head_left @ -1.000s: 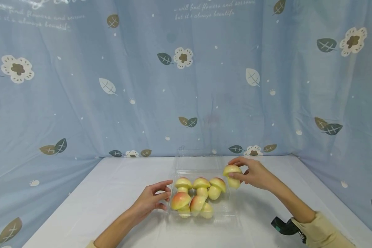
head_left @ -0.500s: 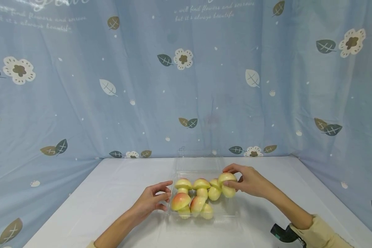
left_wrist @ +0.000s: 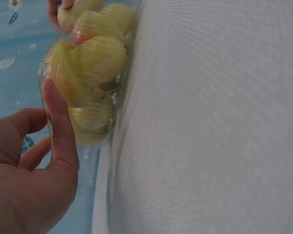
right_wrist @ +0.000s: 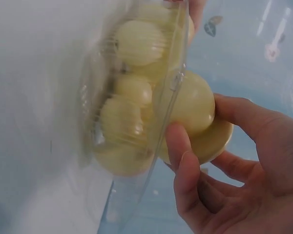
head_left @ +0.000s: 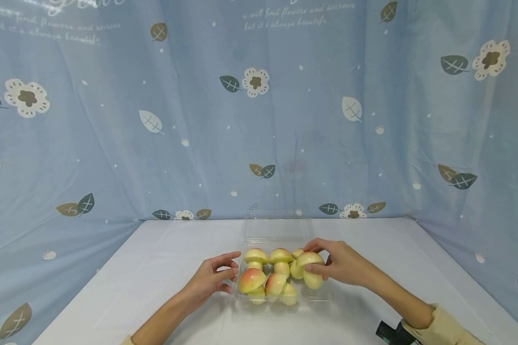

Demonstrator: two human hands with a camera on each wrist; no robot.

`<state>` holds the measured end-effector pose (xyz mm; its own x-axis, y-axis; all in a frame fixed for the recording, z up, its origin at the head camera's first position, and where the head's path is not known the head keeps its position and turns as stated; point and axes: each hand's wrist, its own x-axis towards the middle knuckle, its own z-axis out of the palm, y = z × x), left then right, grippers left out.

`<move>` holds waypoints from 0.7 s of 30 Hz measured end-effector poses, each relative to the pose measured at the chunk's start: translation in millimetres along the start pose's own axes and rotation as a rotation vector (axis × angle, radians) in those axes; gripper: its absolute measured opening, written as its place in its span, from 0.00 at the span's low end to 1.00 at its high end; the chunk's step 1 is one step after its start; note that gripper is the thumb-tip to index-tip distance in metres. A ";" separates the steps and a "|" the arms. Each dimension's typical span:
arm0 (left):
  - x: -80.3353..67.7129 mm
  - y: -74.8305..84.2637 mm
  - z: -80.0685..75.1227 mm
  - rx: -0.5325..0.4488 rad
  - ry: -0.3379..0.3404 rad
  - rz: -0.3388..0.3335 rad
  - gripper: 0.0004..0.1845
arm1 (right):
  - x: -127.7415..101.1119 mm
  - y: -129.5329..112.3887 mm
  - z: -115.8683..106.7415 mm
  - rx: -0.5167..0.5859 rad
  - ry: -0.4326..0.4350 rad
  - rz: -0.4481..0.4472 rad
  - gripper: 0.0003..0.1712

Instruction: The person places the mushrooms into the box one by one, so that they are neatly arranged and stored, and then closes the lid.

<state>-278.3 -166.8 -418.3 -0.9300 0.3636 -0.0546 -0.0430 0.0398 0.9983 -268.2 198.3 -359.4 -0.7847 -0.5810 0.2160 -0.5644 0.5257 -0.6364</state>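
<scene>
My right hand point(head_left: 343, 263) pinches a glossy yellow toy mushroom point(head_left: 309, 259) by its cap. It is tilted at the right end of a clear plastic box point(head_left: 321, 300), right at the rim in the right wrist view. Several similar mushrooms, some blushed red like the front-left mushroom point(head_left: 251, 280), lie in two rows inside. At the box's left wall is my left hand point(head_left: 209, 278), with relaxed fingers point(left_wrist: 61, 124) touching the rim and side. The held mushroom overlaps the back-right mushroom point(head_left: 296, 269) and partly hides it.
The box's transparent lid point(head_left: 278, 225) stands raised behind it, toward the blue patterned curtain point(head_left: 259, 129). A white cloth point(head_left: 177, 239) covers the table. Beside the right sleeve point(head_left: 440, 328) is a black device point(head_left: 390, 333).
My right hand has carried its mushroom leftward, nearer and down, from beside the box to over its right end. The left hand has stayed at the box's left wall.
</scene>
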 end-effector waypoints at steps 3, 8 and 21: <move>-0.1 0.2 -0.1 -0.001 -0.002 -0.001 0.34 | -0.7 -2.7 2.8 0.000 -0.017 0.005 0.26; -0.3 0.6 0.2 -0.007 -0.006 0.000 0.35 | -1.5 -5.8 6.3 0.000 -0.036 0.009 0.27; -1.1 0.9 1.0 -0.006 0.001 0.000 0.35 | -3.3 -11.9 5.7 0.019 -0.070 0.047 0.29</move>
<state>-276.9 -166.3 -417.3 -0.9303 0.3628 -0.0548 -0.0454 0.0346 0.9984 -257.4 190.4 -356.8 -0.7902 -0.5981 0.1335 -0.5217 0.5421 -0.6587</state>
